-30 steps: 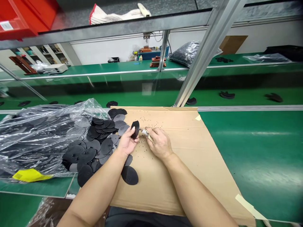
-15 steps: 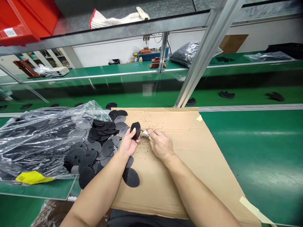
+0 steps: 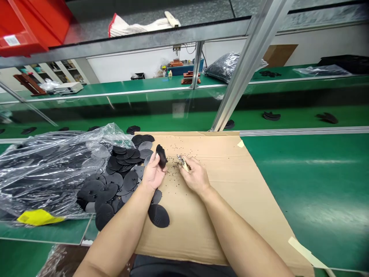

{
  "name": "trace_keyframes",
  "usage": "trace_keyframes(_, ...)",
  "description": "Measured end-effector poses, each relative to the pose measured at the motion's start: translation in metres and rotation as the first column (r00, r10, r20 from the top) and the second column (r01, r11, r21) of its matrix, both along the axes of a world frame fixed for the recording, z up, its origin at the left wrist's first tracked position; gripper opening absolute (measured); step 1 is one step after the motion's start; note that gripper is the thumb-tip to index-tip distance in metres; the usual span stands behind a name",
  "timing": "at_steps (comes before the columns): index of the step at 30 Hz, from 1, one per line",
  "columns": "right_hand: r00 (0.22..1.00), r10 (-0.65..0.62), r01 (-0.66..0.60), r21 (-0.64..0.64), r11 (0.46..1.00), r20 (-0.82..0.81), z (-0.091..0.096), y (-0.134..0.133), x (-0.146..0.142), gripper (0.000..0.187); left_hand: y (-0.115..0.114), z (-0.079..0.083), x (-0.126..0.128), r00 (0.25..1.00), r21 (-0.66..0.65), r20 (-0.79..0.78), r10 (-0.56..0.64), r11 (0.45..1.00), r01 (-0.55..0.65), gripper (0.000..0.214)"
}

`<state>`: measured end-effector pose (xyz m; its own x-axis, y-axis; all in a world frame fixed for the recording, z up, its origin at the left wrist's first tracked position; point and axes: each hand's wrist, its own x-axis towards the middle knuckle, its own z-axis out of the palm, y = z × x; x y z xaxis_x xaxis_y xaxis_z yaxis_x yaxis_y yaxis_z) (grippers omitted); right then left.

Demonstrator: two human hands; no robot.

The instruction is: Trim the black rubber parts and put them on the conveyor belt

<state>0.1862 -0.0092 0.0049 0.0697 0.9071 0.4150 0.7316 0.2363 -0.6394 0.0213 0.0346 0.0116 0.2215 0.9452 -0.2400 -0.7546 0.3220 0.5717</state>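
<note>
My left hand (image 3: 153, 175) is closed around black oval plastic pieces (image 3: 161, 156), tilted up on edge; how many there are I cannot tell. Facing it, my right hand (image 3: 196, 175) grips small cutting pliers (image 3: 183, 163) with pale handles, their metal jaws pointing up and left. A short gap separates the jaws from the held pieces. Tiny black bits (image 3: 173, 166) are scattered over the cardboard sheet (image 3: 230, 215) between and beyond my hands. To the left lies a spread pile of black oval discs (image 3: 108, 192), and a single disc (image 3: 159, 216) rests near my left forearm.
A clear plastic bag (image 3: 43, 173) of black discs fills the left side. A slanted metal post (image 3: 239, 77) rises behind the cardboard. Beyond it, a green conveyor (image 3: 184, 123) carries small black stacks. A red bin (image 3: 31, 27) and a glove (image 3: 138, 27) sit on the upper shelf.
The pliers have drawn back from the black pieces and turned more upright. My left hand has shifted slightly left and tilted the pieces. The stacks on the conveyor appear slightly further left.
</note>
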Motion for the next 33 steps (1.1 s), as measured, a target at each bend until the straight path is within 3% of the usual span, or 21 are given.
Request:
trace_keyframes(4, 0.998, 0.033, -0.034, 0.031, 0.999, 0.047, 0.0, -0.003, -0.003, 0.032, 0.001, 0.002, -0.003, 0.999, -0.099, -0.051, -0.007, 0.995, 0.002, 0.013)
trace_keyframes(9, 0.995, 0.08, -0.083, 0.051, 0.995, 0.061, -0.001, -0.003, -0.005, 0.032, 0.003, -0.002, -0.004, 0.995, -0.067, -0.094, -0.031, 0.997, 0.025, 0.028)
trace_keyframes(11, 0.99, 0.113, -0.119, 0.061, 0.991, 0.086, 0.0, -0.003, -0.005, 0.033, 0.003, -0.003, -0.004, 0.996, -0.065, -0.075, -0.043, 0.997, 0.038, 0.026)
trace_keyframes(17, 0.957, 0.207, -0.22, 0.041, 0.975, 0.204, 0.002, -0.006, -0.007, 0.033, 0.001, 0.004, -0.008, 0.979, -0.086, 0.038, -0.198, 0.976, 0.201, 0.008)
trace_keyframes(21, 0.934, 0.266, -0.286, 0.052, 0.957, 0.24, 0.003, -0.007, -0.008, 0.032, -0.001, 0.007, -0.008, 0.976, -0.11, -0.001, -0.219, 0.97, 0.217, 0.009)
trace_keyframes(33, 0.923, 0.286, -0.287, -0.036, 0.957, 0.258, 0.012, -0.01, -0.005, 0.033, -0.002, 0.005, -0.006, 0.967, -0.084, -0.094, -0.237, 0.97, 0.23, 0.015)
